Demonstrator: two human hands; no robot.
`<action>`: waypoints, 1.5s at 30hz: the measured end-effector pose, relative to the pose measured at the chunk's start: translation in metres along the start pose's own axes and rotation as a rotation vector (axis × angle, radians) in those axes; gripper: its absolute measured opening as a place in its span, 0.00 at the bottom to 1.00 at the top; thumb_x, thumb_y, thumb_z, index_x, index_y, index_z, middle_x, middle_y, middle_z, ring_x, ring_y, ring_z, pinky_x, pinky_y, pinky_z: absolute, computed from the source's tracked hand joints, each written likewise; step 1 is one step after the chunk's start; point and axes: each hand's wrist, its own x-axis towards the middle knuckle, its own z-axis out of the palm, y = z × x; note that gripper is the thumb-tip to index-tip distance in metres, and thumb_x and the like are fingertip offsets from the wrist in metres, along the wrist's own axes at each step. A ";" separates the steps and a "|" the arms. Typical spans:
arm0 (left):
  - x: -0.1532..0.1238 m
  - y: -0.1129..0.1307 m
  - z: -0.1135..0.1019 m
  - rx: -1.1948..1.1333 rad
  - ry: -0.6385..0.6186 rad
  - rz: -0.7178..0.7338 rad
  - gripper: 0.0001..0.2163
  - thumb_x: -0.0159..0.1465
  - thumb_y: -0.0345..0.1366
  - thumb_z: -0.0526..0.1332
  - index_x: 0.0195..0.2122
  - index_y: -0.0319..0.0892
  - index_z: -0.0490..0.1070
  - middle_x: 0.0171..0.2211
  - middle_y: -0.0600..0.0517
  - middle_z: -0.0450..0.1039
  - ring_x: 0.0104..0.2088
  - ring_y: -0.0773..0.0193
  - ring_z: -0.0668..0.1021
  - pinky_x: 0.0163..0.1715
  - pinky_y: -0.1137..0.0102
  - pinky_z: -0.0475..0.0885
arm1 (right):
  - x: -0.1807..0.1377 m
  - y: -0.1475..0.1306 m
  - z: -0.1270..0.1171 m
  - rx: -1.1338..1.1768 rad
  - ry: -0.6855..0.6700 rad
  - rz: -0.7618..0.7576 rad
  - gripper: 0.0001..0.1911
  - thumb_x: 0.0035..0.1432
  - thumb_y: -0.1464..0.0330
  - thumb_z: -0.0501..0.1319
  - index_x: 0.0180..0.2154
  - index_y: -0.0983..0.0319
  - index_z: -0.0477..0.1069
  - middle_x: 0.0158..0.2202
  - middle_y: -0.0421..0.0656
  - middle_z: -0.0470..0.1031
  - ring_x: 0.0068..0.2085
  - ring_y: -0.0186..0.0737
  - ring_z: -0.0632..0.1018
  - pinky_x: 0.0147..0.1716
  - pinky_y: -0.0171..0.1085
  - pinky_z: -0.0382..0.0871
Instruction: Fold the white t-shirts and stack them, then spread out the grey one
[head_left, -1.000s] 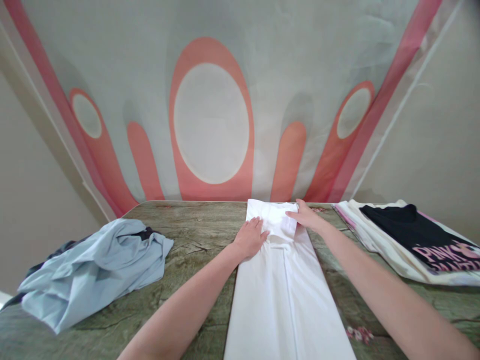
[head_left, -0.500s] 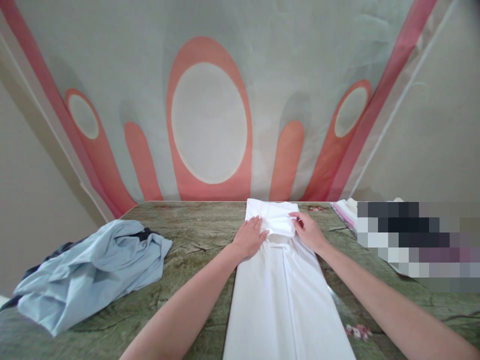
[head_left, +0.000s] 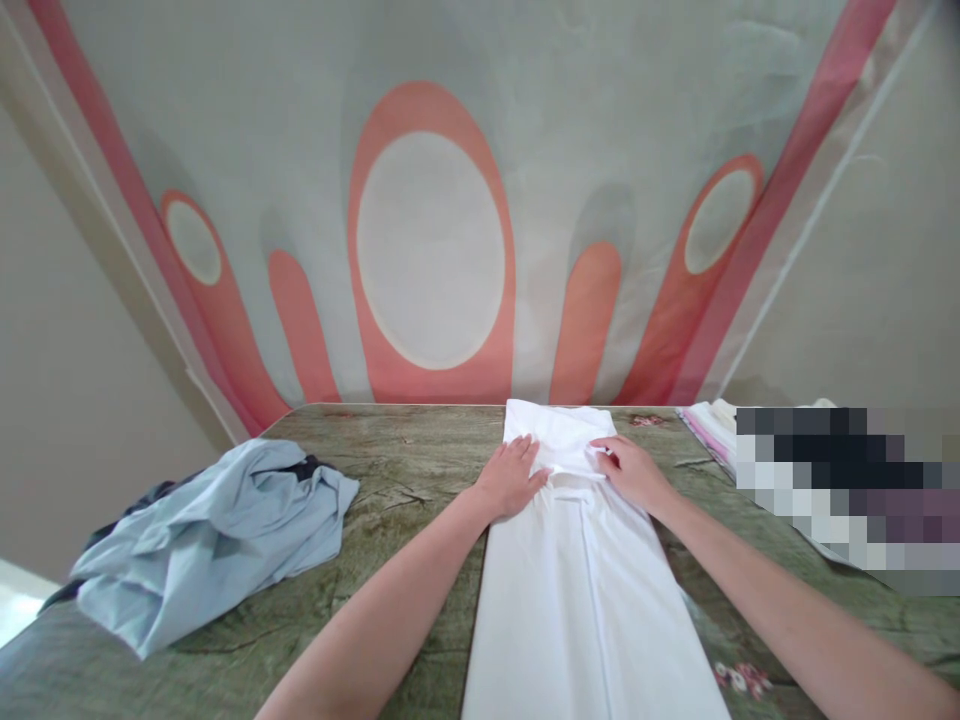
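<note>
A grey wall hanging (head_left: pixel 547 60) with orange-red oval and rounded shapes fills the upper part of the view. Below it, a tabletop (head_left: pixel 420 455) in a grey-brown wood-grain pattern spreads out toward the person. On it, right of the middle, lies a white garment (head_left: pixel 540 620), folded into a long strip that runs from the table's far edge down to the bottom of the view; its far end is doubled over into a short flap.

The left forearm (head_left: pixel 397 600), bare, slants up and to the right from the bottom; the right forearm (head_left: pixel 765 580), bare too, slants up and to the left from the lower right corner. Well to the left is a crumpled light blue garment (head_left: pixel 225 540), with darker cloth (head_left: pixel 120 525) showing behind it. Near the right side sits a stack of garments (head_left: pixel 718 432), mostly hidden by pixel blocks.

The left hand (head_left: pixel 512 478) rests palm down on the strip's left edge, fingers stretched away, thumb spread toward the flap's near edge, gripping nothing. The right hand (head_left: pixel 634 472) is narrow, fingers bent, with thumb and forefinger pinching the flap's right side. A small flower print (head_left: pixel 742 680) shows beside the strip.
</note>
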 end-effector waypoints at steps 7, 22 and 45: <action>-0.002 0.010 -0.001 0.012 0.009 -0.082 0.28 0.66 0.51 0.33 0.61 0.39 0.49 0.63 0.45 0.45 0.62 0.53 0.49 0.58 0.57 0.47 | 0.001 0.002 0.006 0.015 0.037 0.060 0.15 0.52 0.62 0.57 0.39 0.63 0.71 0.34 0.45 0.73 0.32 0.39 0.73 0.37 0.38 0.65; 0.037 -0.010 -0.015 0.088 0.083 -0.219 0.18 0.66 0.32 0.40 0.55 0.40 0.57 0.55 0.42 0.59 0.54 0.56 0.64 0.52 0.60 0.57 | 0.010 0.019 0.011 0.264 -0.013 0.149 0.20 0.45 0.70 0.58 0.44 0.62 0.70 0.40 0.44 0.74 0.36 0.39 0.75 0.38 0.38 0.68; 0.019 0.017 -0.010 -0.049 -0.081 0.093 0.27 0.67 0.49 0.34 0.61 0.40 0.47 0.63 0.46 0.44 0.63 0.61 0.48 0.59 0.61 0.46 | 0.009 0.009 0.005 0.199 0.014 0.169 0.22 0.52 0.68 0.54 0.50 0.63 0.65 0.43 0.46 0.72 0.36 0.37 0.74 0.39 0.38 0.67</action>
